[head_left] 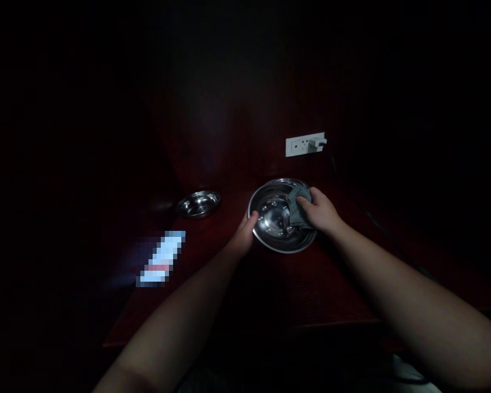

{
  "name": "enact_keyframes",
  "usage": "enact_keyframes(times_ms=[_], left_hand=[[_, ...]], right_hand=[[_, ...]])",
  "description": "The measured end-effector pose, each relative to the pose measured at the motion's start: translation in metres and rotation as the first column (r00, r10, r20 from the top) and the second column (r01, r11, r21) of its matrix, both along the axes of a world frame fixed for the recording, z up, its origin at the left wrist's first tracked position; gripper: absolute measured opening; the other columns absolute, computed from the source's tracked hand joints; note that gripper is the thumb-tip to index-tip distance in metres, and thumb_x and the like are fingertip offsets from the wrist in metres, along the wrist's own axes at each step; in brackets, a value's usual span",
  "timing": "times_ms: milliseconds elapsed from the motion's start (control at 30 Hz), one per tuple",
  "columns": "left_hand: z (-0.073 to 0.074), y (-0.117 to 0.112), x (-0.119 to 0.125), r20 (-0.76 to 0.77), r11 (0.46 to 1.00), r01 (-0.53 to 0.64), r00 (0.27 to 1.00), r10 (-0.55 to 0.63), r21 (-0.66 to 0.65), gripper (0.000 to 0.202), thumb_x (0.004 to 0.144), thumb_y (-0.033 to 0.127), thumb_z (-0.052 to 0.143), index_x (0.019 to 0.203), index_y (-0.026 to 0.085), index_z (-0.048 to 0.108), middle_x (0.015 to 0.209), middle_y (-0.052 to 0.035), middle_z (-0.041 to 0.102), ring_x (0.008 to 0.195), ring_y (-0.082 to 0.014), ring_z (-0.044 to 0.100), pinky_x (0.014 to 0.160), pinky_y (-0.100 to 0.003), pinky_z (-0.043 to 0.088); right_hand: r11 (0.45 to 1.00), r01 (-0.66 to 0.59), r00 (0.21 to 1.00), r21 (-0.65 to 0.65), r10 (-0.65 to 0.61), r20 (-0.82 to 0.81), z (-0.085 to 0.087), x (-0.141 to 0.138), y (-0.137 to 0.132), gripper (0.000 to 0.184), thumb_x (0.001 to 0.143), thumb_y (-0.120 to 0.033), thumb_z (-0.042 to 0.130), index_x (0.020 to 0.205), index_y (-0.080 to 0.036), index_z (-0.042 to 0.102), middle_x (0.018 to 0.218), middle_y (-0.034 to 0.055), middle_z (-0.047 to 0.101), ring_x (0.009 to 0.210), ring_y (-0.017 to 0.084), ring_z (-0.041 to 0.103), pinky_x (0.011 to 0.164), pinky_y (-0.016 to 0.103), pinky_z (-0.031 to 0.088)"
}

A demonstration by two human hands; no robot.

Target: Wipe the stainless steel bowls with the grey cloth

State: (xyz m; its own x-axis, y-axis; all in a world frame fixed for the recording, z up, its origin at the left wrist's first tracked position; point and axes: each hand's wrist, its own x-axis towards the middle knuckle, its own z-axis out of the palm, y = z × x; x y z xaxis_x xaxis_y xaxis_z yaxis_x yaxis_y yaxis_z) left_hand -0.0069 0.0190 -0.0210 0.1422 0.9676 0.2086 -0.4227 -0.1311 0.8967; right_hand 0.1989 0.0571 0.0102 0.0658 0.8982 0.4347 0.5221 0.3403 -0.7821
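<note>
A shiny metal bowl (273, 240) is tilted toward me above the dark red table. My left hand (245, 232) grips its left rim, the thumb over the edge and the other fingers hidden behind. At the bowl's right side, my right hand (321, 210) is closed on a grey-green cloth (298, 210). The cloth hangs over the rim and covers part of the inside wall. Whether the right fingers also grip the rim is hidden.
A shallow steel dish (199, 204) sits to the left on the table (303, 289). Nearer me lies a bright, pixelated rectangle (161, 259). A white socket panel (305, 144) with a plugged-in adapter (318, 143) is on the back wall; a dark cable runs down right.
</note>
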Motion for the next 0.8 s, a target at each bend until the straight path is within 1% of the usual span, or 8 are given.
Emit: enact_keyframes(times_ms=[133, 200, 267, 333, 433, 633, 700, 800], left_hand=[[0.003, -0.005, 0.0, -0.114, 0.986, -0.068, 0.99, 0.086, 0.153, 0.062, 0.078, 0.049, 0.055, 0.132, 0.024, 0.039, 0.138, -0.0067, 0.044, 0.131, -0.0244, 0.034, 0.11, -0.039, 0.023], [0.008, -0.008, 0.0, -0.148, 0.973, -0.062, 0.984, 0.096, 0.222, 0.068, 0.078, 0.049, 0.054, 0.137, 0.027, 0.029, 0.143, -0.0054, 0.036, 0.134, -0.0235, 0.029, 0.111, -0.038, 0.02], [0.012, -0.011, 0.0, -0.172, 0.968, -0.049, 0.981, 0.094, 0.248, 0.07, 0.079, 0.049, 0.052, 0.139, 0.028, 0.023, 0.145, -0.0045, 0.033, 0.135, -0.0227, 0.026, 0.112, -0.039, 0.017], [0.014, -0.014, 0.001, -0.183, 0.97, -0.045, 0.979, 0.09, 0.238, 0.07, 0.079, 0.049, 0.052, 0.139, 0.029, 0.022, 0.144, -0.0042, 0.034, 0.134, -0.0228, 0.027, 0.112, -0.04, 0.017], [0.014, -0.015, 0.003, -0.17, 0.978, -0.05, 0.982, 0.085, 0.202, 0.068, 0.078, 0.047, 0.055, 0.137, 0.029, 0.027, 0.141, -0.0043, 0.04, 0.132, -0.0232, 0.032, 0.111, -0.039, 0.021], [0.01, -0.011, 0.005, -0.092, 0.991, -0.093, 0.991, 0.102, 0.092, 0.065, 0.073, 0.036, 0.064, 0.131, 0.027, 0.036, 0.127, -0.006, 0.053, 0.126, -0.0238, 0.04, 0.107, -0.039, 0.029], [0.01, -0.01, 0.005, -0.075, 0.992, -0.099, 0.992, 0.104, 0.075, 0.065, 0.072, 0.034, 0.065, 0.13, 0.027, 0.038, 0.126, -0.0057, 0.054, 0.125, -0.024, 0.042, 0.105, -0.04, 0.031], [0.013, -0.009, 0.004, -0.066, 0.99, -0.108, 0.991, 0.114, 0.091, 0.065, 0.07, 0.031, 0.065, 0.13, 0.026, 0.04, 0.128, -0.0049, 0.052, 0.124, -0.0249, 0.042, 0.105, -0.04, 0.031]], right_hand=[[0.999, 0.047, 0.999, -0.003, -0.047, -0.023, 0.001, 0.001, 0.002, 0.019, 0.076, -0.04, 0.05, 0.075, -0.022, 0.043, 0.066, -0.0004, 0.052, 0.061, 0.016, 0.049, 0.058, 0.029, 0.038], [0.996, 0.094, 0.995, -0.007, -0.094, -0.043, 0.0, 0.002, 0.004, 0.02, 0.075, -0.041, 0.05, 0.074, -0.022, 0.043, 0.067, -0.0003, 0.052, 0.062, 0.016, 0.049, 0.058, 0.03, 0.038], [0.993, 0.119, 0.99, -0.007, -0.119, -0.07, -0.002, 0.003, 0.007, 0.021, 0.075, -0.042, 0.05, 0.074, -0.022, 0.044, 0.069, 0.0001, 0.052, 0.063, 0.017, 0.05, 0.059, 0.03, 0.039], [0.993, 0.12, 0.988, -0.006, -0.12, -0.098, -0.004, 0.003, 0.009, 0.021, 0.075, -0.043, 0.049, 0.076, -0.022, 0.045, 0.07, 0.0006, 0.054, 0.066, 0.017, 0.051, 0.06, 0.03, 0.04], [0.996, 0.093, 0.988, -0.013, -0.094, -0.121, -0.006, 0.002, 0.009, 0.022, 0.075, -0.043, 0.05, 0.078, -0.022, 0.047, 0.073, 0.0018, 0.057, 0.068, 0.018, 0.053, 0.062, 0.031, 0.041], [0.999, 0.048, 0.991, 0.009, -0.047, -0.123, -0.005, 0.0, 0.006, 0.022, 0.073, -0.043, 0.05, 0.08, -0.022, 0.048, 0.075, 0.0027, 0.058, 0.069, 0.019, 0.055, 0.061, 0.032, 0.044], [0.999, 0.028, 0.991, 0.015, -0.026, -0.133, -0.006, 0.0, 0.006, 0.022, 0.073, -0.042, 0.051, 0.081, -0.021, 0.049, 0.075, 0.0031, 0.058, 0.068, 0.019, 0.055, 0.061, 0.033, 0.045], [1.0, 0.023, 0.991, 0.02, -0.02, -0.135, -0.005, -0.001, 0.005, 0.022, 0.073, -0.041, 0.051, 0.082, -0.021, 0.05, 0.077, 0.0043, 0.059, 0.07, 0.02, 0.055, 0.062, 0.033, 0.045]])
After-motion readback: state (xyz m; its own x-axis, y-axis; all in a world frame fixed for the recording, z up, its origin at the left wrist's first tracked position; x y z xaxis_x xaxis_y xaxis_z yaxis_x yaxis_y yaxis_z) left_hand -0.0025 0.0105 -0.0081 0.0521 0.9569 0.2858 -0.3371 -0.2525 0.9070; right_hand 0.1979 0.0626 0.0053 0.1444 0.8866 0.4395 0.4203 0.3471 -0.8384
